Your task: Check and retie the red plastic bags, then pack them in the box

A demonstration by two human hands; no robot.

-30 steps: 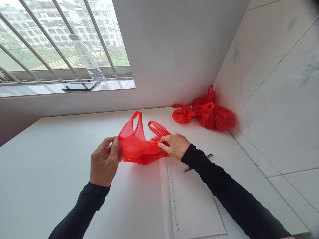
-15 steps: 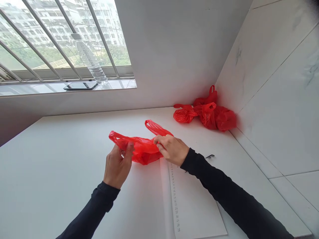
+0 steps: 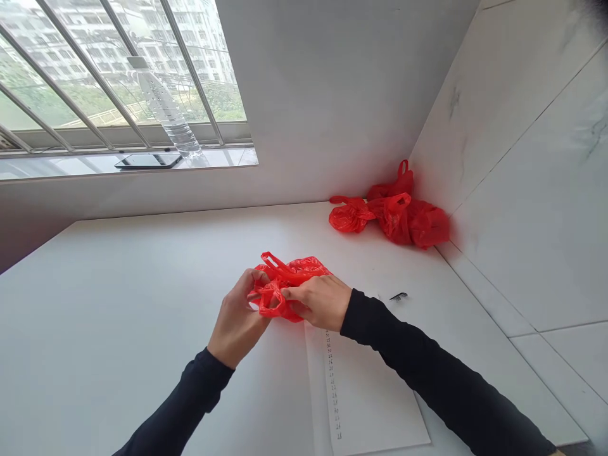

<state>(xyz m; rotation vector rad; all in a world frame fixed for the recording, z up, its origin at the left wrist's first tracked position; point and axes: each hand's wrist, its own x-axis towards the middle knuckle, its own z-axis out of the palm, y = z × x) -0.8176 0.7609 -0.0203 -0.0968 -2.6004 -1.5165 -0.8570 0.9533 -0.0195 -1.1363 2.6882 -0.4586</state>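
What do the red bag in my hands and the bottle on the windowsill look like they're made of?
The red bag: probably thin, glossy plastic film, judging by its fine creases and bright glints. The bottle: likely smooth, clear plastic, since it's see-through, though glass can't be ruled out.

Barred window — white table

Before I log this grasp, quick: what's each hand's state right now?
Left hand: closed, holding the near red plastic bag.
Right hand: closed, holding the same bag.
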